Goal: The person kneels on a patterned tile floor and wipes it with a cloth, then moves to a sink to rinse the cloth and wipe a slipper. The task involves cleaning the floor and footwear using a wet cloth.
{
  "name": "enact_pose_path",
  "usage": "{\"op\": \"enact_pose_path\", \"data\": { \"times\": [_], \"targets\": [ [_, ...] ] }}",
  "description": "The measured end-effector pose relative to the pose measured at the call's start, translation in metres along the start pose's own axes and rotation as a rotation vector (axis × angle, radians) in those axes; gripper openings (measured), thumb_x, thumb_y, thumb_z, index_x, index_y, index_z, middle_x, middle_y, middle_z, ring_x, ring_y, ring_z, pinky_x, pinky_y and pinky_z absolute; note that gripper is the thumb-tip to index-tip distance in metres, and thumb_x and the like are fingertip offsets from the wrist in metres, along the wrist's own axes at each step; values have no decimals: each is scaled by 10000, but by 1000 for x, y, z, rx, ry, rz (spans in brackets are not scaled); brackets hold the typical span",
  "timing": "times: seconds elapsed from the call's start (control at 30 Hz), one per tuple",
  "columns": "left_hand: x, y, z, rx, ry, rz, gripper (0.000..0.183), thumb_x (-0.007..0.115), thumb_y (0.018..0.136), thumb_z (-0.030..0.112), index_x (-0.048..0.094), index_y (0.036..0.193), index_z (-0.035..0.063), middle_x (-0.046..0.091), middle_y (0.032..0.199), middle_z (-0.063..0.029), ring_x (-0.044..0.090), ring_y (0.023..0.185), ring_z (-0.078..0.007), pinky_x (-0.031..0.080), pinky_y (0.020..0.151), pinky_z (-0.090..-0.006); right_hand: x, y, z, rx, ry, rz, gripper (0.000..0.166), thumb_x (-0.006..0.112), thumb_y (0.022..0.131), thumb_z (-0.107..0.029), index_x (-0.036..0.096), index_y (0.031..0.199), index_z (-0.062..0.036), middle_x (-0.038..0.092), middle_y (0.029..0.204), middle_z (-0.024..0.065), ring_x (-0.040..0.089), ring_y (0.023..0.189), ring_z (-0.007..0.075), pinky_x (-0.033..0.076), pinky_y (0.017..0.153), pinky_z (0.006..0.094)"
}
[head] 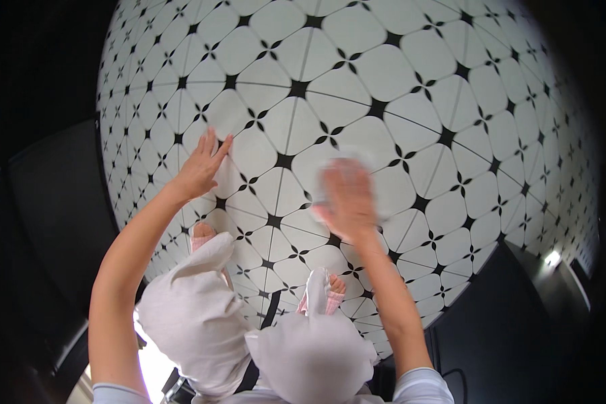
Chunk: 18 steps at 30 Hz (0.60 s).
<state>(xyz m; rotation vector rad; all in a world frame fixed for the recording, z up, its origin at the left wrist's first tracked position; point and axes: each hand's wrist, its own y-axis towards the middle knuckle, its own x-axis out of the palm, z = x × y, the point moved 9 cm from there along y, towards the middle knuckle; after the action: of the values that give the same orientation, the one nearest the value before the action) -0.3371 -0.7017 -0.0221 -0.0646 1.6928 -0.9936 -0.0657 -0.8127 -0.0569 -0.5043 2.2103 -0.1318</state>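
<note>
My left hand [203,164] rests with its fingers apart on the patterned tile floor [313,118], which is white with black diamonds and four-petal motifs. Nothing shows in that hand. Farther right, my right hand [350,199] is spread low over the floor and smeared by motion. A pale, half see-through patch [353,160] shows around its fingertips and thumb. It may be a thin cloth or wipe, but the blur hides what it is and how the hand holds it.
My bent knees in white trousers [197,318] and my feet in pink open-toed slippers [335,302] are close below my hands. A black strap [271,309] hangs between the knees. Dark panels flank the floor at left [60,187] and lower right [500,323], where a black cable [463,376] curves.
</note>
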Motion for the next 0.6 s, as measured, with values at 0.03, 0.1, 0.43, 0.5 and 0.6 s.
{"op": "enact_pose_path", "data": {
  "times": [0.03,0.1,0.43,0.5,0.6],
  "targets": [
    [10,-7,-2,38,-28,8,1222,875,640,44,133,1604,161,168,1565,-371,296,1407,-554,388,1118,-499,-19,-19,30,77,-117,115,800,751,772,-399,445,1451,-108,365,1552,132,244,1486,375,156,1210,560],
    [24,-11,-9,24,-51,13,1158,707,681,-134,102,1613,191,104,1592,-359,264,1425,-564,442,1074,-486,-54,-65,92,252,-298,306,886,753,759,-432,399,1495,-88,311,1588,161,193,1495,414,127,1208,588],
    [18,-4,-6,-76,-132,-10,1139,541,643,-255,159,1612,207,87,1608,-332,278,1409,-588,569,837,-419,-4,-300,179,1098,-579,649,681,421,1058,-360,187,1574,17,122,1651,230,95,1524,423,96,1231,514],
    [17,-4,-6,-75,-133,72,1134,561,619,-251,209,1600,196,122,1598,-330,308,1392,-591,581,772,-402,15,-290,169,1127,-614,658,674,410,1061,-350,185,1570,29,122,1651,230,99,1525,420,107,1232,506],
    [21,-12,-11,-92,-187,161,1090,574,617,-232,290,1574,206,194,1585,-312,340,1374,-588,585,740,-396,24,-198,97,808,-567,696,656,424,1051,-288,181,1565,40,132,1650,228,120,1523,412,114,1234,506]
  ]
}}
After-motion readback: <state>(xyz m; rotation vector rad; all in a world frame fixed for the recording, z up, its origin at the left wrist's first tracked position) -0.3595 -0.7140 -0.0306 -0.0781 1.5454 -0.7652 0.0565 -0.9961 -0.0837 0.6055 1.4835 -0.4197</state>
